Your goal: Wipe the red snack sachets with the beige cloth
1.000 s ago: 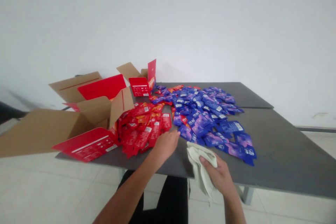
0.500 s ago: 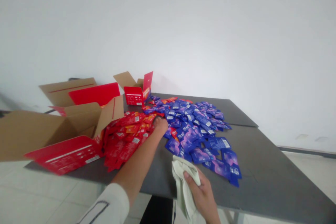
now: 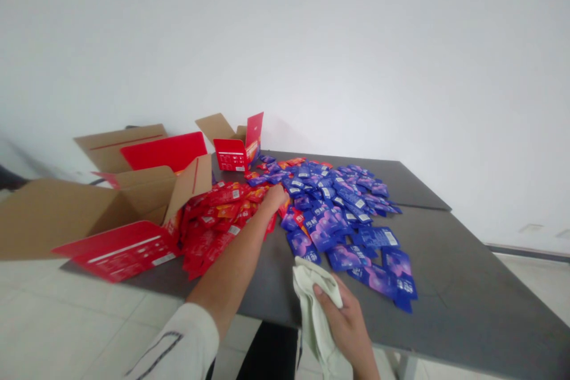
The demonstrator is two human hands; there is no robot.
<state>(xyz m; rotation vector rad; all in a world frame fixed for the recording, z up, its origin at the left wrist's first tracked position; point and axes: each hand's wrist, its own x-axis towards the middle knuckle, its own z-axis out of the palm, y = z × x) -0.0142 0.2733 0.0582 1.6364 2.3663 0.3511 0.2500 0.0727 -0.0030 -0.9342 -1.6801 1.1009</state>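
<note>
My left hand (image 3: pixel 275 197) reaches between the red packets (image 3: pixel 214 222) and the blue-purple packets (image 3: pixel 325 225). Its fingers look curled in and are mostly hidden behind the back of the hand; a bit of red-orange wrapper shows right beside them, but I cannot make out whether it is held. At the table's front edge, my right hand (image 3: pixel 345 314) is closed on a folded pale cloth (image 3: pixel 314 303), thumb on top, with the lower part hanging down. A few red packets lie among the blue ones.
Open red cartons with brown flaps stand along the left: a large one (image 3: pixel 120 249) in front, another (image 3: pixel 164 152) behind it, and a smaller one (image 3: pixel 231 154) at the back. The dark table (image 3: pixel 445 273) stands near a white wall (image 3: pixel 356 59).
My left hand has shifted slightly up and right, toward the blue packets. The right hand keeps its hold on the cloth. The whole view has shifted slightly.
</note>
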